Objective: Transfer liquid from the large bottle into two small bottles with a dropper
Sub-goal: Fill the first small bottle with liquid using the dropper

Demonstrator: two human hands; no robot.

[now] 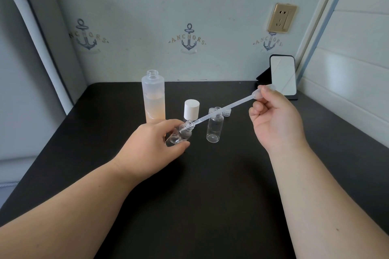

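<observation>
— Counting first: how many bottles do you make out?

— Three. One large bottle [153, 99], frosted, uncapped and upright, stands on the dark counter [210, 185] just beyond the left hand [151, 143]. Two small bottles, both clear: the tilted small bottle [179, 134] is in that hand, and the upright small bottle [215, 127] stands between the two hands.

— And the caps?

— One white cap [191, 109] stands just past the left hand's fingertips, beside the large bottle. Behind the upright small bottle lie small clear caps [226, 112], at least two, but they overlap and the dropper crosses them, so the count is unsure.

— One dropper?

— One dropper [223, 107]. The right hand [275, 118] pinches its bulb between thumb and curled fingers, which partly hide the bulb. Its long axis slants down from that hand toward the left hand, tip inside the tilted bottle's neck.

— How is the left hand set?

— Fingers and thumb are curled round the tilted small bottle, its mouth pointing up and toward the right hand. The fingers cover part of its body, and I cannot tell whether it touches the counter.

— Liquid?

— The large bottle shows peach liquid to roughly two thirds. What the small bottles hold is hard to make out.

— Anything else?

— One mirror on a stand [283, 75] beyond the right hand.
</observation>
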